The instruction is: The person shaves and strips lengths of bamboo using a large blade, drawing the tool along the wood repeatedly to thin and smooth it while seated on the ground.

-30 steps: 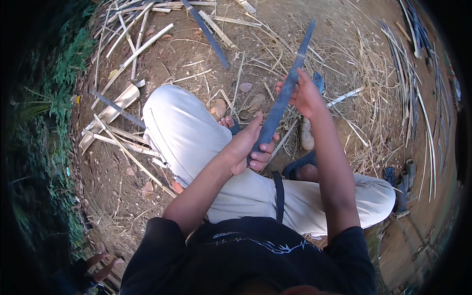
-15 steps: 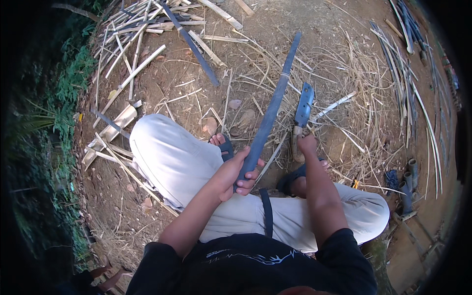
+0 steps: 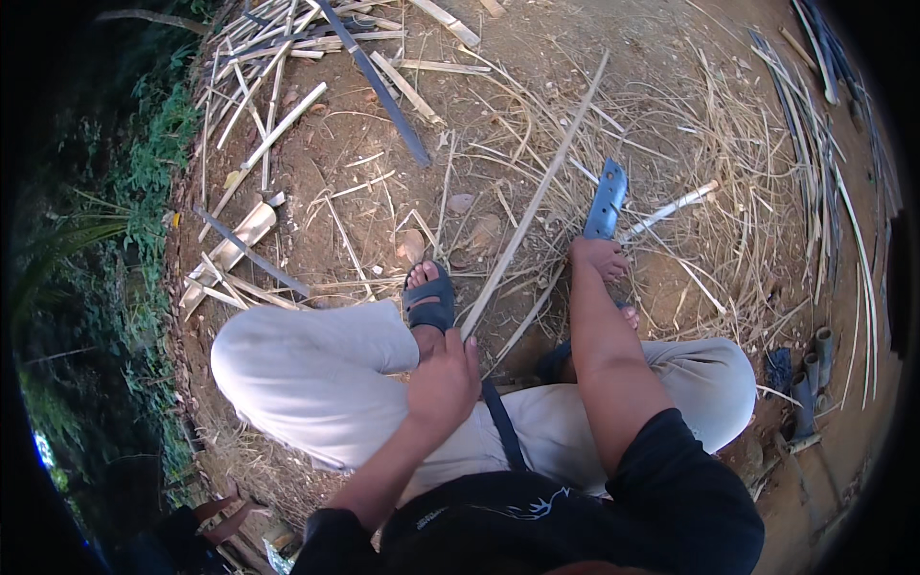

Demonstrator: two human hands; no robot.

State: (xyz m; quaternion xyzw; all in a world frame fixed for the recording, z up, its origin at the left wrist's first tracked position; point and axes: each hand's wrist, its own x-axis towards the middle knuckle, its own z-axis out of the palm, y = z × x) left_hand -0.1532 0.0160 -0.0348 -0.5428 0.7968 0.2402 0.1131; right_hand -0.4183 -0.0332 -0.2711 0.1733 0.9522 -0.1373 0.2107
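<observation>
Beyond left hand [image 3: 447, 376], held strip [image 3: 536, 196]; beyond right hand [image 3: 598, 257], knife blade [image 3: 606, 205]

We see a long, narrow, pale strip [image 3: 533, 201] slanting forward-right, and right of it a broad-bladed, blue-grey knife [image 3: 606, 205] pointing forward.

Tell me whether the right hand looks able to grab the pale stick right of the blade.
Probably not as is: the right hand looks closed on the knife, though the pale stick lies nearby.
</observation>
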